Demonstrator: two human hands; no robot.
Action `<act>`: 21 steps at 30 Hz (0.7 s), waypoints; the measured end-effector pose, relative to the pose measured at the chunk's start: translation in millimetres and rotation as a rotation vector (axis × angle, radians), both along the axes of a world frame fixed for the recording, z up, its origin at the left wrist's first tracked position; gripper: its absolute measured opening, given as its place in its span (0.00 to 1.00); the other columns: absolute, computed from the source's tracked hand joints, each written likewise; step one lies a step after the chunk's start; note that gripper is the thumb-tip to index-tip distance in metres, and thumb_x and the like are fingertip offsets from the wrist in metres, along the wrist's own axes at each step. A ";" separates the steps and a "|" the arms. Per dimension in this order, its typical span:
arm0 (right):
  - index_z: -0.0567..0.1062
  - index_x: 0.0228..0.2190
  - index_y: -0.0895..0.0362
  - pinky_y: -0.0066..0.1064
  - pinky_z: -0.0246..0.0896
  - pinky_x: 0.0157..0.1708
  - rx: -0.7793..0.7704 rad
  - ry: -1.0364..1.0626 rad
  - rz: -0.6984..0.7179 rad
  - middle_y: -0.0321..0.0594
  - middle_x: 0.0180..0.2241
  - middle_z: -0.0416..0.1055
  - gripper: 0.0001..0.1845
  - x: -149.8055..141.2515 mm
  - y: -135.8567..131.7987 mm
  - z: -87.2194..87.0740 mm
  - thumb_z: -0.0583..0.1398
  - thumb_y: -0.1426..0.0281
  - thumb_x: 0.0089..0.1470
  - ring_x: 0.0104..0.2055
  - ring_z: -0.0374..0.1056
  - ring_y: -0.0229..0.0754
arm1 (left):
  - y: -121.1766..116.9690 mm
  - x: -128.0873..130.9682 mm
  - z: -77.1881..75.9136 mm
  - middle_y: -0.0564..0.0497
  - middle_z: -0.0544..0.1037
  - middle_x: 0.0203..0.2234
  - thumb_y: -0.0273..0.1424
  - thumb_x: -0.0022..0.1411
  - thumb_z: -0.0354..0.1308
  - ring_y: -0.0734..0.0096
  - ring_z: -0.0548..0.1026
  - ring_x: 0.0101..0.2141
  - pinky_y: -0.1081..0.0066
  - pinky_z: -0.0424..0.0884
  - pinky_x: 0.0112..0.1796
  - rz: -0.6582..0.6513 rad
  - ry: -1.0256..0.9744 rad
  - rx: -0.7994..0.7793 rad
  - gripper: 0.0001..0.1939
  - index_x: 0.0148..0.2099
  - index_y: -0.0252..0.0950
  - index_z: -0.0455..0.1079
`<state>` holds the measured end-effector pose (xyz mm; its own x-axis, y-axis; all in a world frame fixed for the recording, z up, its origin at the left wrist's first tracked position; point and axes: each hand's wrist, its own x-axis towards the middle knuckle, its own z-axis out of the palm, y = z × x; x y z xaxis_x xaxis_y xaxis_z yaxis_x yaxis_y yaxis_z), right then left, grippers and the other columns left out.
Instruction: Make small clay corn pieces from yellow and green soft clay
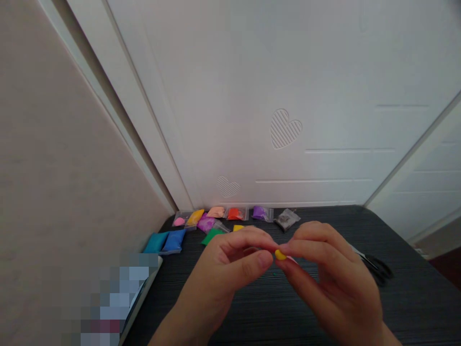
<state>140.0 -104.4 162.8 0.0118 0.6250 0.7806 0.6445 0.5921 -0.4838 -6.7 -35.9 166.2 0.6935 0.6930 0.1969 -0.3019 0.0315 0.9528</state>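
Nearest, a dark ribbed tabletop (266,312) runs under both hands. Taking the small yellow piece (280,255) as the clock's centre, the left hand (216,283) comes in from 8 o'clock and the right hand (338,283) from 4.

The yellow piece is out in the fingers, above the tabletop, small and rounded. Handling of it looks under way rather than finished, though its final form cannot be judged. Other colours sit in their packets, so little else appears to have been worked.

The right thumb and forefinger are nearly together, pinching the piece. The left forefinger reaches its near side, touching or almost touching; the left thumb stands apart, leaving that hand loosely open. A thin pale bit shows beside the right fingertips, too small to identify.

At 8 to 9 o'clock lies a pale-edged item (143,297), mostly blurred. Black-handled scissors (372,263) rest at 3, partly behind the right hand.

Farther off, teal (155,242) and blue packets (175,240) lie at 9, a green packet (212,235) between 9 and 10, a purple packet (260,213) at 11 and a grey packet (287,219) at 12. Behind them rises a white panel (324,72) with heart reliefs.
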 end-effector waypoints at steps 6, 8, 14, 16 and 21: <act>0.69 0.36 0.54 0.30 0.61 0.30 0.014 -0.036 -0.024 0.37 0.30 0.65 0.15 -3.4 3.1 -2.5 0.58 0.80 0.44 0.34 0.62 0.37 | 0.5 -0.5 -2.2 0.52 0.71 0.29 0.25 0.53 0.56 0.73 0.68 0.35 0.74 0.65 0.36 0.061 0.053 0.084 0.05 0.32 0.37 0.72; 0.69 0.37 0.54 0.30 0.61 0.31 0.013 -0.051 -0.035 0.38 0.30 0.65 0.16 -3.3 3.4 -3.0 0.58 0.79 0.44 0.35 0.62 0.37 | 0.6 -0.4 -1.5 0.52 0.72 0.29 0.25 0.53 0.56 0.72 0.69 0.35 0.73 0.66 0.36 0.080 0.074 0.104 0.04 0.32 0.37 0.72; 0.70 0.36 0.55 0.32 0.61 0.32 0.001 -0.067 -0.023 0.38 0.30 0.66 0.15 -2.2 2.7 -2.5 0.58 0.80 0.44 0.34 0.62 0.38 | -0.1 -1.5 1.5 0.51 0.72 0.28 0.27 0.53 0.57 0.71 0.70 0.32 0.71 0.66 0.35 0.138 0.129 0.194 0.03 0.31 0.35 0.72; 0.70 0.36 0.55 0.31 0.61 0.31 -0.007 -0.050 -0.016 0.38 0.30 0.66 0.15 -2.7 2.6 -2.6 0.58 0.80 0.44 0.34 0.63 0.38 | -0.5 -1.7 1.6 0.50 0.72 0.28 0.28 0.54 0.56 0.70 0.70 0.33 0.70 0.66 0.35 0.138 0.127 0.209 0.04 0.32 0.35 0.72; 0.70 0.36 0.56 0.30 0.61 0.31 -0.005 -0.004 0.018 0.38 0.30 0.66 0.16 -3.6 1.5 -3.6 0.58 0.81 0.42 0.34 0.63 0.37 | -2.1 -1.3 1.4 0.50 0.72 0.29 0.27 0.55 0.54 0.70 0.69 0.34 0.71 0.66 0.36 0.114 0.112 0.218 0.05 0.32 0.35 0.71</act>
